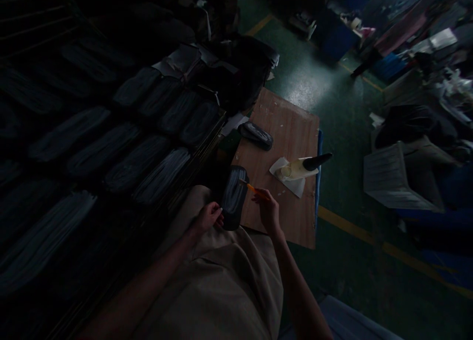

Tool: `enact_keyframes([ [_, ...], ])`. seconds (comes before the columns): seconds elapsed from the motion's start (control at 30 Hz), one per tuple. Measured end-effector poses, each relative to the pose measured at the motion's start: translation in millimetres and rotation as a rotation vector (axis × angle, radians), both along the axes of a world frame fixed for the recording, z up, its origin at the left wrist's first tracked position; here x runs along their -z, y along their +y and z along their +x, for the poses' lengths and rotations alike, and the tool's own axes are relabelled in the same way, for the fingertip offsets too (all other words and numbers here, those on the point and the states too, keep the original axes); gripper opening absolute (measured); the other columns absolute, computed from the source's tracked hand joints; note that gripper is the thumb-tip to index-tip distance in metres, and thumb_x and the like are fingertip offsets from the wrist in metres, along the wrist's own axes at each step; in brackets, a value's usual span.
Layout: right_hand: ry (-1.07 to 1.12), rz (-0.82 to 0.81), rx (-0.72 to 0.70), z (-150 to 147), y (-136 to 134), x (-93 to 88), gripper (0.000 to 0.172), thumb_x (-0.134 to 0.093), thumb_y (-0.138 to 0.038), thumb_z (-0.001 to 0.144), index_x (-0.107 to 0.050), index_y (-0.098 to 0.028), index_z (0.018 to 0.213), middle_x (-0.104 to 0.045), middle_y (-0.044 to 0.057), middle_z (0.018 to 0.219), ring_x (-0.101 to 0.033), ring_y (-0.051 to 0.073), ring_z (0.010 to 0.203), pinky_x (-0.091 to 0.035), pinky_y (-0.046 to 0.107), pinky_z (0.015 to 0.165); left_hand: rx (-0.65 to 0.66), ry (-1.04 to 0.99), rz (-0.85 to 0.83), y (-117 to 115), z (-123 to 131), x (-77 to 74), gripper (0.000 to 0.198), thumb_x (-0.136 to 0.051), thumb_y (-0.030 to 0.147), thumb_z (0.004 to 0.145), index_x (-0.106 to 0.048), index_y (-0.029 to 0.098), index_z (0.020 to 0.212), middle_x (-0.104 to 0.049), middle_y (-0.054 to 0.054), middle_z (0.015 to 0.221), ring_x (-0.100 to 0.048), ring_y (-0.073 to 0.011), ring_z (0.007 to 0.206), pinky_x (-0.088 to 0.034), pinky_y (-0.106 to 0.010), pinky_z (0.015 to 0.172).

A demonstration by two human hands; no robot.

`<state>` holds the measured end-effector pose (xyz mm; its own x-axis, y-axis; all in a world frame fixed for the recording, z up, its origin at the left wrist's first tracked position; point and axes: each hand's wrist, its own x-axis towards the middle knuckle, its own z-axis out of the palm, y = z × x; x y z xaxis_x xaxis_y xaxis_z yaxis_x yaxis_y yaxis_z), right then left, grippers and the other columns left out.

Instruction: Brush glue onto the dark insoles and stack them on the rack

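Observation:
My right hand point(265, 202) is closed round an orange-handled brush point(257, 190), whose tip touches a dark oval pad point(235, 197) streaked with something whitish. This pad lies at the near left edge of a wooden board point(291, 120). At the pad's left edge is my left hand point(211, 215), fingers bent and pressed together; whether they grip the pad is too dark to tell. More dark pads point(257, 135) lie at the board's far left. A pale container point(295, 170) with a black top point(318, 161) rests on a white sheet point(297, 186) on the board.
Rows of similar streaked dark pads point(157, 175) fill racks at the left. A white crate point(401, 182) stands on the green floor at the right. Blue bins point(338, 37) and a person's leg point(364, 64) are farther back.

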<state>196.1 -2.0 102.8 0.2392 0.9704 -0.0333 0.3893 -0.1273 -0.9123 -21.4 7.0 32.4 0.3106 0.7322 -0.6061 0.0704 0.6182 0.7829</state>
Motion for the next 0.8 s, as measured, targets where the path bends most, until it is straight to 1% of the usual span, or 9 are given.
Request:
enact_keyframes([
  [0.1,-0.107,0.025,-0.065,-7.1,7.8,1.6,0.026,-0.045,-0.028,0.089,-0.064,-0.021,0.107,-0.067,0.007,0.100,-0.066,0.017,0.082,-0.052,0.028,0.070,-0.016,-0.006,-0.006,-0.9,0.7,9.4,0.031,-0.064,0.043,0.076,-0.047,0.018,0.078,-0.060,0.003,0.055,-0.060,-0.0136,0.042,-0.045,-0.021,0.036],
  [0.17,-0.186,-0.004,-0.134,-9.1,2.9,3.4,0.026,-0.044,-0.028,0.091,-0.064,-0.021,0.105,-0.067,0.007,0.099,-0.066,0.017,0.082,-0.051,0.028,0.071,-0.029,-0.020,-0.008,-1.7,1.0,14.0,0.033,-0.065,0.045,0.076,-0.046,0.018,0.078,-0.060,0.003,0.055,-0.061,-0.0139,0.042,-0.046,-0.021,0.036],
  [0.27,-0.194,-0.083,-0.209,-8.3,-20.4,3.4,0.026,-0.043,-0.030,0.092,-0.064,-0.022,0.105,-0.068,0.005,0.094,-0.066,0.016,0.078,-0.051,0.027,0.069,-0.032,-0.044,-0.036,-3.0,0.8,17.5,0.036,-0.067,0.046,0.074,-0.046,0.018,0.080,-0.061,0.003,0.056,-0.062,-0.0146,0.043,-0.048,-0.022,0.038],
  [0.4,-0.080,-0.192,-0.218,-3.8,-62.0,-6.1,0.023,-0.049,-0.033,0.091,-0.064,-0.022,0.105,-0.070,0.004,0.093,-0.067,0.016,0.077,-0.052,0.026,0.069,-0.051,-0.067,-0.056,-5.6,-0.1,20.0,0.039,-0.068,0.049,0.072,-0.047,0.018,0.082,-0.063,0.001,0.059,-0.064,-0.0157,0.046,-0.050,-0.024,0.041],
  [0.47,-0.010,-0.229,-0.202,-1.2,-74.8,-12.7,0.024,-0.050,-0.034,0.091,-0.063,-0.021,0.107,-0.070,0.004,0.091,-0.068,0.016,0.077,-0.053,0.026,0.070,-0.055,-0.075,-0.043,-6.6,-0.7,19.9,0.040,-0.068,0.050,0.072,-0.047,0.018,0.083,-0.064,0.000,0.060,-0.064,-0.0158,0.048,-0.050,-0.023,0.041],
  [0.53,0.066,-0.233,-0.149,0.6,-77.8,-17.1,0.026,-0.049,-0.035,0.092,-0.062,-0.021,0.110,-0.070,0.003,0.087,-0.068,0.016,0.077,-0.054,0.027,0.070,-0.052,-0.068,-0.026,-6.6,-1.2,17.5,0.039,-0.068,0.049,0.072,-0.048,0.017,0.084,-0.064,0.000,0.061,-0.064,-0.0154,0.048,-0.050,-0.023,0.042],
  [0.67,0.119,-0.145,0.031,-1.0,-62.8,-13.8,0.026,-0.051,-0.035,0.090,-0.061,-0.020,0.109,-0.069,0.004,0.089,-0.069,0.017,0.077,-0.055,0.028,0.068,-0.044,-0.030,-0.005,-4.8,-1.1,8.9,0.036,-0.067,0.047,0.073,-0.050,0.017,0.083,-0.063,0.001,0.061,-0.063,-0.0142,0.047,-0.050,-0.023,0.042],
  [0.73,0.109,-0.111,0.073,-4.9,-55.8,-9.4,0.024,-0.052,-0.033,0.087,-0.062,-0.020,0.105,-0.070,0.005,0.093,-0.068,0.017,0.076,-0.054,0.027,0.067,-0.041,-0.026,-0.011,-4.4,-0.9,6.7,0.035,-0.067,0.046,0.074,-0.050,0.016,0.082,-0.063,0.001,0.060,-0.063,-0.0142,0.047,-0.050,-0.023,0.042],
  [0.8,0.109,-0.112,0.071,-9.8,-55.4,-7.0,0.023,-0.052,-0.032,0.086,-0.063,-0.020,0.103,-0.070,0.006,0.094,-0.068,0.017,0.075,-0.054,0.027,0.066,-0.042,-0.034,-0.015,-4.9,-1.0,7.8,0.035,-0.067,0.046,0.074,-0.050,0.016,0.083,-0.063,0.000,0.061,-0.063,-0.0143,0.048,-0.050,-0.023,0.042],
])
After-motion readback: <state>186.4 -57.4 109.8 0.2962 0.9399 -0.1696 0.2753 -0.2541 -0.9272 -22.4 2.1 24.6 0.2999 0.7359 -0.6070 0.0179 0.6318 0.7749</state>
